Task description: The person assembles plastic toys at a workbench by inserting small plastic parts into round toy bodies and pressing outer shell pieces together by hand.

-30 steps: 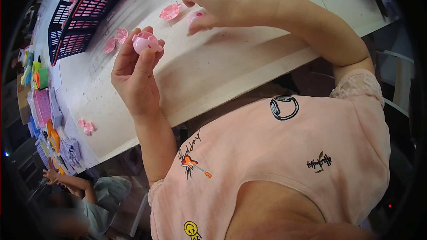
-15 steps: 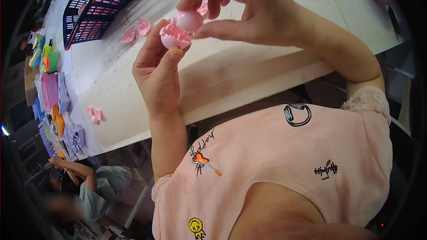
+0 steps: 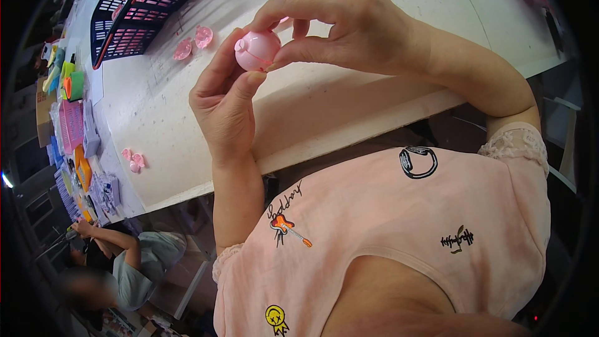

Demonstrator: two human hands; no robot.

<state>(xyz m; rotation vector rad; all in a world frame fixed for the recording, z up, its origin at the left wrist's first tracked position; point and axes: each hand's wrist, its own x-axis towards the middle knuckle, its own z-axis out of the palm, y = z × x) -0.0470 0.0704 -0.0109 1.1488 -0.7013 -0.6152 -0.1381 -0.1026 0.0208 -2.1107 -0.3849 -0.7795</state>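
Above the white table, a glossy pink plastic ball with a small knob on its side sits between my two hands. Its two halves meet, and a thin reddish line runs along the lower right. My left hand is closed on the ball's left and lower side, thumb beneath it. From the right, my right hand pinches it, fingertips on top and thumb at the seam. Two shiny pink pieces, one beside the other, lie just beyond my left hand. More pink bits show partly behind my right fingers.
A dark blue mesh basket holding pink parts stands at the far left. Small pink parts lie near the table's left edge. Coloured trays and packs, including a pink basket, line the left. A co-worker's light sleeve shows at lower left.
The two pink halves, apart and with one toothed inner rim showing half a second ago, are now together as one ball. My right hand has come slightly lower and closer to my left.
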